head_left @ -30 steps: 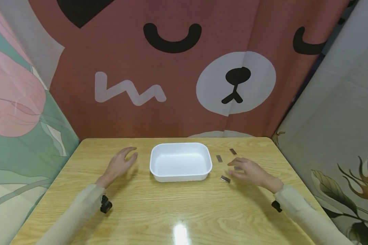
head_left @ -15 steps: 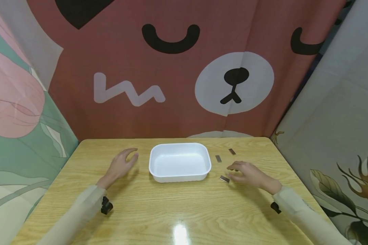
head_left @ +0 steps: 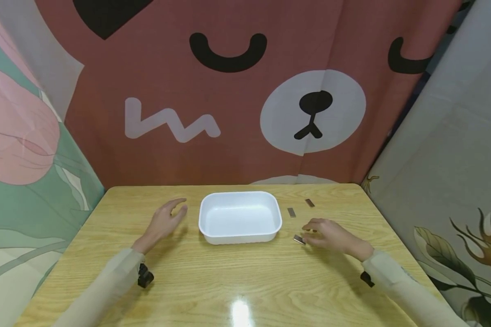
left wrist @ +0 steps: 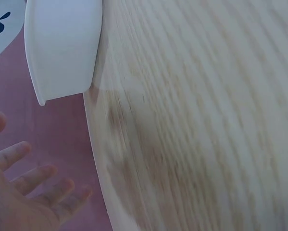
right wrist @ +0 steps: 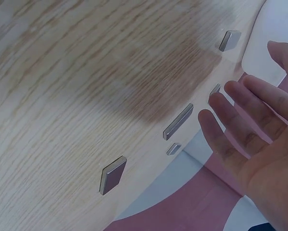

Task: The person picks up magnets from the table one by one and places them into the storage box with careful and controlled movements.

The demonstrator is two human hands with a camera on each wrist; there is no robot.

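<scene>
In the head view, my right hand (head_left: 333,236) hovers over small flat rectangular pieces with shiny metallic edges. Its fingers are loosely bent and grip nothing. The nearest piece (head_left: 299,239) lies by the thumb, and in the right wrist view that silvery piece (right wrist: 230,40) appears apart from the fingers. Other pieces lie below the fingers, including a long one (right wrist: 178,121) and a brownish-topped one (right wrist: 113,175); the hand hides some from the head camera. My left hand (head_left: 163,222) is held left of the white tub (head_left: 240,238), relaxed and holding nothing.
The white tub stands at the middle of the wooden table (head_left: 212,281). Toward the back right lie two more pieces, a grey one (head_left: 292,212) and a brown one (head_left: 309,203). Patterned curtains (head_left: 167,159) hang behind and along both sides.
My right hand has come slightly nearer to me, its thumb now beside the nearest piece. The piece seen between its fingers is now hidden. My left hand has shifted slightly right.
</scene>
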